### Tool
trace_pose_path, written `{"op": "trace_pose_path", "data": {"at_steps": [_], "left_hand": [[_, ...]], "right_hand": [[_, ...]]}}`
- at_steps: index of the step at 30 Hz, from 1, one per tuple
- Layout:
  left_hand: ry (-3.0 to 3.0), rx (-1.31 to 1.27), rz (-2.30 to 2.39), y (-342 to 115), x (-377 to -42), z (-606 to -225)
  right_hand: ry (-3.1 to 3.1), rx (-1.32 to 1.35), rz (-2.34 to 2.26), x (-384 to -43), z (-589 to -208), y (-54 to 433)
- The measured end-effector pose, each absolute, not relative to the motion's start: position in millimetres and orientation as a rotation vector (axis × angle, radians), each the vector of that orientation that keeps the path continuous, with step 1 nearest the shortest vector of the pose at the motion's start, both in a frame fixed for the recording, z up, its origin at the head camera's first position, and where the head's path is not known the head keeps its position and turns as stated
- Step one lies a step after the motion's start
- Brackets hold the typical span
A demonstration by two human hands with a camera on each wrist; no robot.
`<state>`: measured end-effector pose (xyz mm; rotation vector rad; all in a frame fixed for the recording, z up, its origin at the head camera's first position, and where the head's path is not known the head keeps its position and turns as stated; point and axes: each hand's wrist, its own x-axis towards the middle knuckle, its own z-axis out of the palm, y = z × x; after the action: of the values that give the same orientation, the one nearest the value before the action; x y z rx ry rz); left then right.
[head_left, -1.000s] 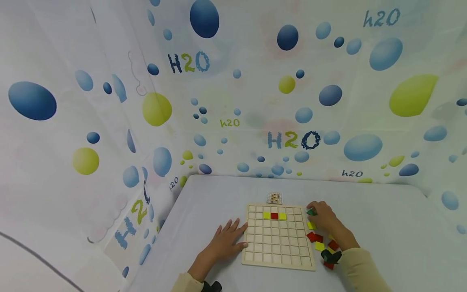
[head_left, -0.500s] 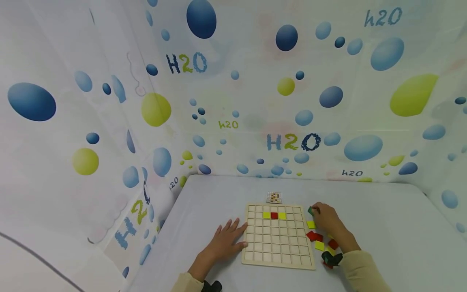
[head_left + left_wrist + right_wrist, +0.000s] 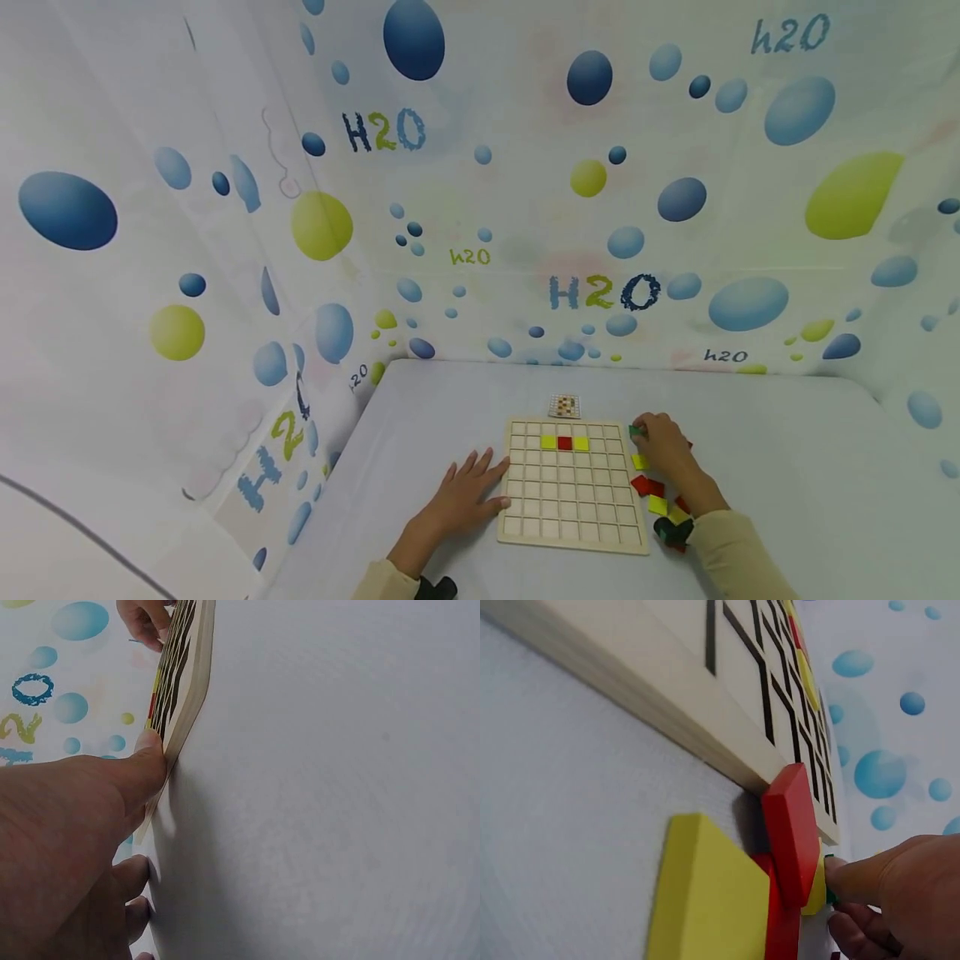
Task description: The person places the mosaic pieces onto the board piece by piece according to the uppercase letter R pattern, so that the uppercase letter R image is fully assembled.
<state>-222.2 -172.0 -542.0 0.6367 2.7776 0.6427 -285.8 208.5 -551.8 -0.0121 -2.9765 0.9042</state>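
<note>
- From where I stand, the wooden board (image 3: 570,512) lies flat on the white table (image 3: 810,475), marked off in squares.
- Just inside its twelve o'clock edge sits a row of yellow, red and yellow tiles (image 3: 565,443).
- The left hand (image 3: 465,496) rests at nine o'clock, fingers spread wide, its thumb touching the board's edge.
- The right hand (image 3: 667,446) is up around two o'clock, drawn narrow, thumb and fingers pinching a green tile (image 3: 636,431) just beside the board.
- A bit of red shows past that hand; I can't tell whether it is held.
- A yellow tile (image 3: 639,462) lies just under the hand.
- At three o'clock a red tile (image 3: 791,832) leans on another, with more red and yellow ones towards four, partly hidden by the wrist gear (image 3: 672,531).
- A small patterned card (image 3: 564,406) lies just beyond twelve o'clock.
</note>
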Motion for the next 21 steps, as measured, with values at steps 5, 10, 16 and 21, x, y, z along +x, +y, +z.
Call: {"op": "trace_pose_path", "data": {"at_steps": [5, 10, 16, 21], "left_hand": [[2.774, 0.639, 0.643, -173.7, -222.4, -543.3], [2.783, 0.641, 0.634, -175.6, -222.1, -546.2], [2.779, 0.652, 0.634, -178.3, -221.9, -550.1], [2.791, 0.656, 0.615, -180.3, -221.7, -552.3]], "right_hand": [[-2.974, 0.093, 0.825, -283.7, -556.1, 205.2], [-2.982, 0.144, 0.834, -280.8, -559.1, 203.2], [-3.006, 0.138, 0.805, -274.2, -560.4, 202.2], [-2.995, 0.144, 0.778, -266.8, -557.5, 198.1]]}}
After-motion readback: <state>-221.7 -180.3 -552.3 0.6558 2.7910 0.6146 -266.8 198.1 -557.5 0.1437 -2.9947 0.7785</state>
